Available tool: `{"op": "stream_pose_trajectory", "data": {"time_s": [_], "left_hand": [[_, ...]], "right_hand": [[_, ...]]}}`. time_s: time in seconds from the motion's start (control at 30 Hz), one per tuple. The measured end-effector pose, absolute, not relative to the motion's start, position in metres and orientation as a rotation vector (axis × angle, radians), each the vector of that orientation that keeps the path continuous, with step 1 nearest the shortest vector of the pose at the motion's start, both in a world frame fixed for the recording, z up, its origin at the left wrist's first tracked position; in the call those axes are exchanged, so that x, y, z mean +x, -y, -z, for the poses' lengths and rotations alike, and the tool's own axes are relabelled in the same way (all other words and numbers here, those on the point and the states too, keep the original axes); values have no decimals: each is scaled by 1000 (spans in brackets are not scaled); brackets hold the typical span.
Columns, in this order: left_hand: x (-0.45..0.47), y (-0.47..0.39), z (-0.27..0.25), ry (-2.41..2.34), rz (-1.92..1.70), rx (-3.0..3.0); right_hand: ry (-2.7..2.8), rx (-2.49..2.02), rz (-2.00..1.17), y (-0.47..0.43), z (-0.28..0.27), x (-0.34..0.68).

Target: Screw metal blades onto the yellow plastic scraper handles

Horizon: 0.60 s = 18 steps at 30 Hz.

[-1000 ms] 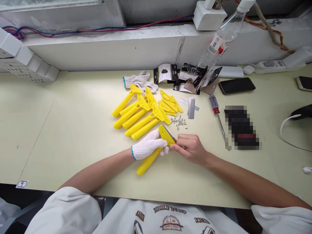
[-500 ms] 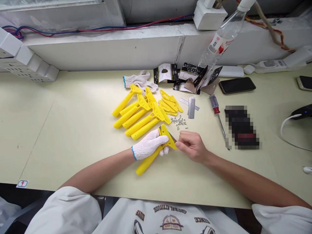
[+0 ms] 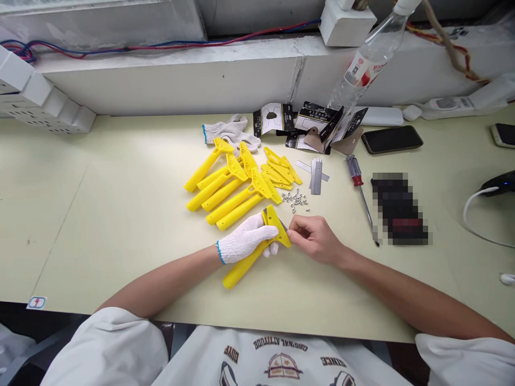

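Note:
My left hand (image 3: 255, 236), in a white knit glove with a blue cuff, is closed round the neck of a yellow scraper (image 3: 243, 271). The scraper's handle slants down to the left and its wide head points up to the right. A thin grey blade (image 3: 284, 226) shows along the head's right side. Bare, my right hand (image 3: 316, 238) pinches the blade's lower end; its fingertips hide that end. Just beyond lie small screws (image 3: 296, 199), several yellow scraper handles (image 3: 229, 185), loose yellow cover plates (image 3: 279, 169) and loose blades (image 3: 316, 177).
A screwdriver (image 3: 358, 182) lies right of the blades, beside a blurred dark object (image 3: 400, 209). A phone (image 3: 392, 140), crumpled black card packaging (image 3: 317, 126), a plastic bottle (image 3: 364, 67) and another glove (image 3: 231, 132) are along the back. White boxes (image 3: 44, 102) stand far left.
My right hand's fingers have shifted slightly left and up against the scraper head, and less of the blade shows. The left hand keeps its hold on the scraper.

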<state>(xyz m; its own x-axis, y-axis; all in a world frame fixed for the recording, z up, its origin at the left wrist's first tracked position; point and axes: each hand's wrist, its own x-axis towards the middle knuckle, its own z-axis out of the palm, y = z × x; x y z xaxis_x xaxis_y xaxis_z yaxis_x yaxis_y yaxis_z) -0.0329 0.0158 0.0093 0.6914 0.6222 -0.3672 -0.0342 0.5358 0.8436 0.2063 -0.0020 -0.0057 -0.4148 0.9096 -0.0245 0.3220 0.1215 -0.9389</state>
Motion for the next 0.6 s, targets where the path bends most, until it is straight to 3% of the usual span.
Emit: {"op": "stream_pose_trajectory", "data": {"time_s": [0.6], "left_hand": [[-32, -16, -14, -732, -393, 945]], "right_hand": [[1847, -1181, -1297, -1, 1, 204]]}}
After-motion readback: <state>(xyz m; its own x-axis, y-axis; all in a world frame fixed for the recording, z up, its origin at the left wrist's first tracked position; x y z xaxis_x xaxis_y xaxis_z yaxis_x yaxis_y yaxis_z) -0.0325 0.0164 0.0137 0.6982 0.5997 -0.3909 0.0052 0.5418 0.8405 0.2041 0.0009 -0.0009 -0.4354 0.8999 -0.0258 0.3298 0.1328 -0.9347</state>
